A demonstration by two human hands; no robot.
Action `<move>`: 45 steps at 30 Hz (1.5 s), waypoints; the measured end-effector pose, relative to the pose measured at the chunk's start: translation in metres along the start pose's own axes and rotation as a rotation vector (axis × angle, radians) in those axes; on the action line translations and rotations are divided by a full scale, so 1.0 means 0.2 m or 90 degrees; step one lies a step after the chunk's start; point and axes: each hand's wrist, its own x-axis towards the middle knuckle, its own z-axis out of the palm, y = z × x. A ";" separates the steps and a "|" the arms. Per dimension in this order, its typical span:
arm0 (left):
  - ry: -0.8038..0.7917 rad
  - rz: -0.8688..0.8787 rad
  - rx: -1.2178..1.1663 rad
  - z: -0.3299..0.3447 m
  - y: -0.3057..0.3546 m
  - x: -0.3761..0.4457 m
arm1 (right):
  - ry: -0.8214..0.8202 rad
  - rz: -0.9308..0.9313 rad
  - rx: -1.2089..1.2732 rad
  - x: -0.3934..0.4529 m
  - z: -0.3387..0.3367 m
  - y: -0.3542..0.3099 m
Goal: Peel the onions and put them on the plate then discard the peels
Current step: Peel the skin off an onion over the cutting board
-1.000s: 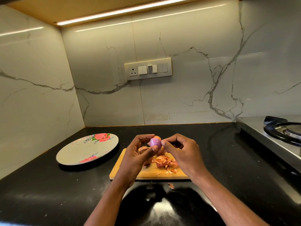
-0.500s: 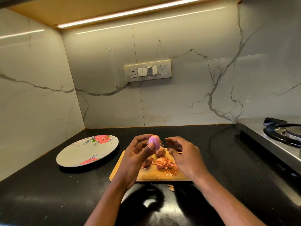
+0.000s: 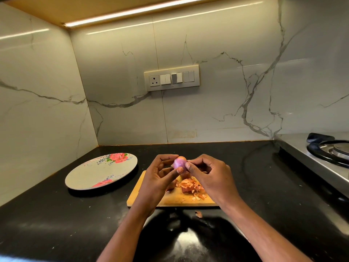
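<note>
Holding a small onion (image 3: 179,163) above the cutting board (image 3: 170,200), my left hand (image 3: 157,178) curled round it, thumb and fingers clamping its sides. My right hand (image 3: 209,175) pinches at its right side, fingertips together on skin. Mostly purple and bare; a brownish patch remains on top. Peels (image 3: 190,187) heap on the board; one scrap (image 3: 198,214) lies on the counter (image 3: 56,224). Plate (image 3: 85,174) sits left, bare. Risk: slick flesh could slip from my pinch and roll off the board.
</note>
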 end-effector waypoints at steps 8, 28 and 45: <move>-0.001 -0.007 -0.005 -0.01 -0.01 0.01 | 0.007 0.022 0.031 0.00 0.00 0.01; -0.008 -0.013 0.003 -0.01 -0.01 0.01 | -0.018 0.049 0.056 0.01 -0.01 0.00; -0.029 -0.053 -0.164 -0.01 0.00 0.01 | 0.018 0.171 0.244 0.03 -0.01 0.01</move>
